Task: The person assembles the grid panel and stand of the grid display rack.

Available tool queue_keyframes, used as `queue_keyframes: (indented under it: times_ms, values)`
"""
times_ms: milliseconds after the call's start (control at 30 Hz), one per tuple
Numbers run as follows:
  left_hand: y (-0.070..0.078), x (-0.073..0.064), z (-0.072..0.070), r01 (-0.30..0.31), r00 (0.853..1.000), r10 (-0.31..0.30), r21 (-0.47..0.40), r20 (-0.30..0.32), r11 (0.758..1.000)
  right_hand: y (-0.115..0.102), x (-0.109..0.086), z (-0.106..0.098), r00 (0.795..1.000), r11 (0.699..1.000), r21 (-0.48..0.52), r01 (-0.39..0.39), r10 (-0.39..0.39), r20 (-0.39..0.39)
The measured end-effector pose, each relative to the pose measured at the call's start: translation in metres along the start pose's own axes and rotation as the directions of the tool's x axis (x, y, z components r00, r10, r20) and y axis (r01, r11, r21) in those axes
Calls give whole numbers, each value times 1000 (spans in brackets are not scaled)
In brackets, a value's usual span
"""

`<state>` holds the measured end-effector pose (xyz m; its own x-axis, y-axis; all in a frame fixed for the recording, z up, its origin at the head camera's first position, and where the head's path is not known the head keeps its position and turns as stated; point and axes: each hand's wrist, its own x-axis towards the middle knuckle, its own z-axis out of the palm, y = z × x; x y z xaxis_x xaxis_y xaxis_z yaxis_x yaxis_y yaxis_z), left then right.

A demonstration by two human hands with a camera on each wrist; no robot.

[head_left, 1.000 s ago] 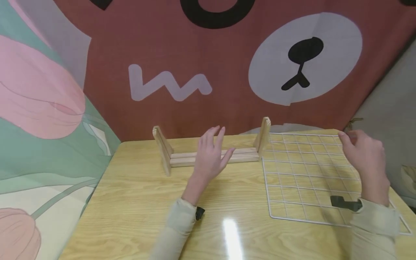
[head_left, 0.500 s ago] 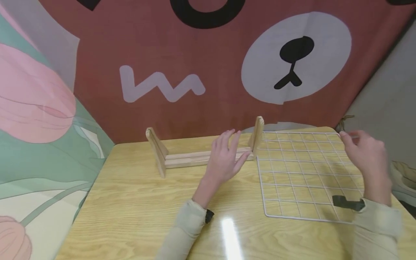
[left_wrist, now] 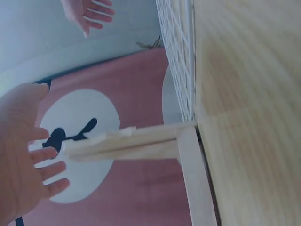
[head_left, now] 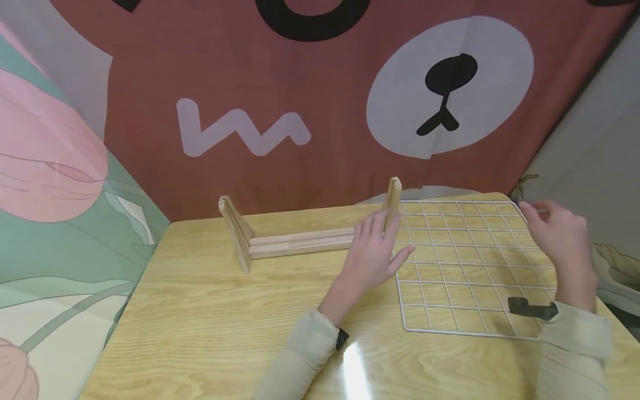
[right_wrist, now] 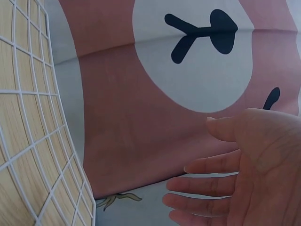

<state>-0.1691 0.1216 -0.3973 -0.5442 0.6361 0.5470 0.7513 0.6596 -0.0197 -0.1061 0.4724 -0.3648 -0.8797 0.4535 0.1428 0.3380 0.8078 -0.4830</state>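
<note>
My left hand [head_left: 372,250] hovers by the right end of a pale wooden rack [head_left: 300,244], overlapping its right upright in the head view. In the left wrist view its fingers are spread, and the wooden upright [left_wrist: 127,143] stands apart from the palm. My right hand [head_left: 562,236] hangs at the far right corner of a white wire grid panel [head_left: 465,266]. Seen from the right wrist, that hand [right_wrist: 263,165] has loosely extended fingers and holds nothing; the wire grid [right_wrist: 33,117] lies to its left on the table.
A light wood table [head_left: 210,328] carries the rack and the grid panel. Behind it hangs a reddish-brown cloth [head_left: 250,183] printed with a bear face. A floral cloth [head_left: 60,239] hangs at the left, and a pale wall [head_left: 595,166] is at the right.
My left hand has moved right, from over the rack's middle to its right upright. My right hand stays near the grid's far corner. The whole head view has shifted slightly.
</note>
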Motion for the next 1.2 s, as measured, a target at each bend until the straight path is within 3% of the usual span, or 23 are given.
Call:
queue_keyframes:
  times_ms: [100, 233, 567, 800, 1200]
  values:
    - [7, 0, 4, 12, 996, -16, 45, 88, 999, 4, 1, 0, 1000, 1000, 8, -20, 20, 6]
    - [13, -1, 10, 8, 991, -19, 83, 136, 996, 7, 0, -1, 999, 999, 27, -34, 33, 13]
    - [19, -5, 21, -12, 988, -1, 81, 153, 997, 23, 5, 1, 997, 997, 32, -76, 75, 31]
    - [26, -7, 25, -38, 976, 22, 72, 215, 997, 31, 5, 2, 994, 994, 45, -100, 97, 59]
    - [35, -10, 30, -59, 969, 36, 89, 244, 994, 44, 7, 5, 989, 991, 29, -131, 128, 80]
